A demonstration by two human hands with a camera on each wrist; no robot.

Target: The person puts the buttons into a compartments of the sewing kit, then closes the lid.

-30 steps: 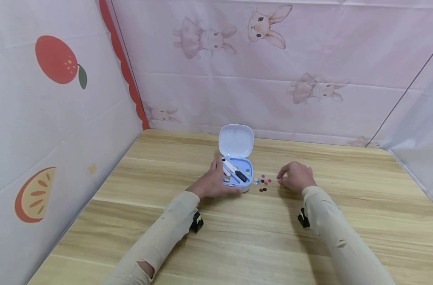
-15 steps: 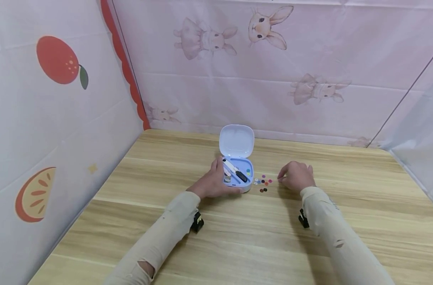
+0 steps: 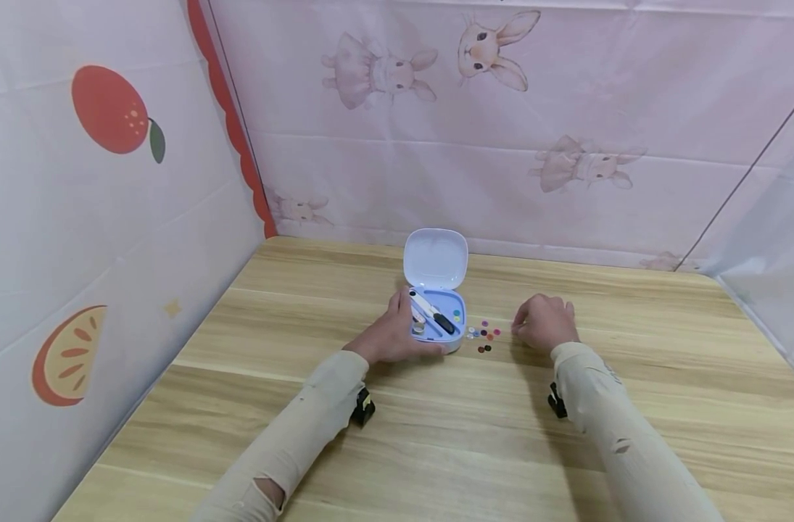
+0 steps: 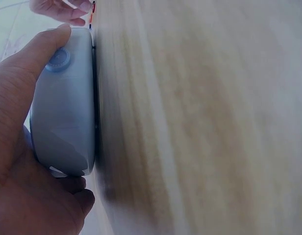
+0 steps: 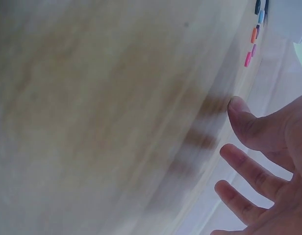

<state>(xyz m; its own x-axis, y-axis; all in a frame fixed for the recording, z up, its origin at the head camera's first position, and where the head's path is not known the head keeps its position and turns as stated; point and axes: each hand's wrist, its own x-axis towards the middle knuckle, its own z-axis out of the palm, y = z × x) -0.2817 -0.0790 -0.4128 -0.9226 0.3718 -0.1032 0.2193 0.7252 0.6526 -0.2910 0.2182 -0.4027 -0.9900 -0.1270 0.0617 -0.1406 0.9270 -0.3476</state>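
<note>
A light-blue sewing kit box [image 3: 453, 346] stands with its lid [image 3: 436, 259] raised on the wooden table. My left hand [image 3: 391, 338] grips it from the left, thumb along the front by the round catch [image 4: 58, 59] and fingers around the far side. In the box lie a white tool with a black end [image 3: 443, 323], a small silvery round piece [image 3: 419, 328] and buttons [image 3: 457, 314]. Several colored buttons [image 3: 490, 336] are scattered just right of the box. My right hand [image 3: 545, 324] hovers low beside them, fingers loosely bent and apart in the right wrist view, holding nothing.
The wooden table [image 3: 436, 442] meets a pink rabbit-print wall cloth [image 3: 397, 181] at the back and a fruit-print cloth [image 3: 149, 239] on the left. The raised lid stands close to the back edge. Black wrist mounts [image 3: 362, 408] sit under both sleeves.
</note>
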